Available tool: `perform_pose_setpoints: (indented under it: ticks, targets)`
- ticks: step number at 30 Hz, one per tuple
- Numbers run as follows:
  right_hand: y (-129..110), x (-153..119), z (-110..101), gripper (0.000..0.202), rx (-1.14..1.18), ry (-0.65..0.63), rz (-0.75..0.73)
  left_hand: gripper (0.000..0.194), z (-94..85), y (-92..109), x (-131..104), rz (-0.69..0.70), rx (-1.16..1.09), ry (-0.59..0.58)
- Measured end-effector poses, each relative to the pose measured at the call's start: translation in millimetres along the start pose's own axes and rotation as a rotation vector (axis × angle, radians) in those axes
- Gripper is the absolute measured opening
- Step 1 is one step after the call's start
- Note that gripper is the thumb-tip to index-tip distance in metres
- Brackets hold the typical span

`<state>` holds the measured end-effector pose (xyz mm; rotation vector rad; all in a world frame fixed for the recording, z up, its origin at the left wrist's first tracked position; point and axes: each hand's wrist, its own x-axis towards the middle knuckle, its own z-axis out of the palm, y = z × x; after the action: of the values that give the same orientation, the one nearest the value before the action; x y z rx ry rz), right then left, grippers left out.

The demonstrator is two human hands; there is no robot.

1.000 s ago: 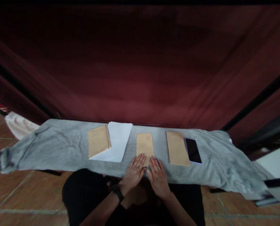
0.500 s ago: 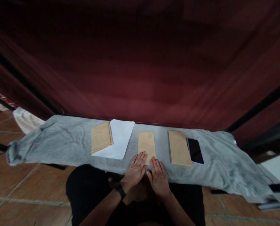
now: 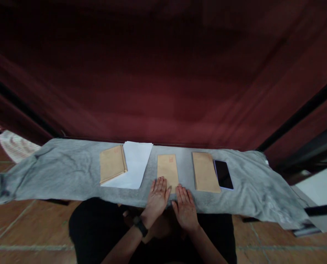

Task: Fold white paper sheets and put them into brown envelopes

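A single brown envelope (image 3: 167, 167) with a small reddish print near its top right lies on the grey cloth in front of me. My left hand (image 3: 157, 198) rests flat on its lower left part, fingers stretched out, a dark watch on the wrist. Palm down, my right hand (image 3: 185, 209) lies at the envelope's lower right corner, its fingers extended. To the left, a stack of brown envelopes (image 3: 112, 164) partly covers white paper sheets (image 3: 137, 161). On the right, more brown envelopes (image 3: 206, 172) lie beside a dark phone (image 3: 223, 174).
The grey cloth (image 3: 69, 168) covers a long, narrow surface against a dark red fabric wall (image 3: 163, 91). Black bars slope down at both sides. Tiled floor (image 3: 22, 223) shows below, and a white object (image 3: 320, 187) stands at the far right.
The view has shifted, so the laid-out things appear slightly farther left. My left hand has turned a little more upright on the envelope. My right hand keeps nearly the same pose.
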<state>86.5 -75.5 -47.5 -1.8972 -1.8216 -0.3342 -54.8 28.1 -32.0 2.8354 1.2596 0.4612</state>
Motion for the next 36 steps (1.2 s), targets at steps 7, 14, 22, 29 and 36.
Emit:
perform_pose_setpoints:
  ticks: [7, 14, 22, 29, 36]
  targets:
    - [1.0, 0.8, 4.4, 0.060, -0.002, 0.036, 0.004, 0.058, 16.9, 18.9, 57.0, 0.050, -0.083, -0.092]
    - [-0.9, 2.5, 4.3, 0.059, -0.019, 0.054, 0.011, 0.058, 32.4, 9.8, 94.7, 0.017, -0.047, -0.102]
    - [-4.4, 5.7, -6.0, 0.052, -0.019, 0.026, 0.026, 0.058, 37.0, 1.0, 115.4, -0.046, -0.038, -0.080]
    - [-3.5, 5.1, -4.1, 0.053, -0.026, 0.029, 0.009, 0.058, 36.7, -0.8, 122.7, -0.116, -0.020, -0.077]
    - [-2.0, 3.4, -5.0, 0.056, -0.034, -0.004, 0.012, 0.058, 35.4, -3.6, 126.4, -0.133, -0.027, -0.059]
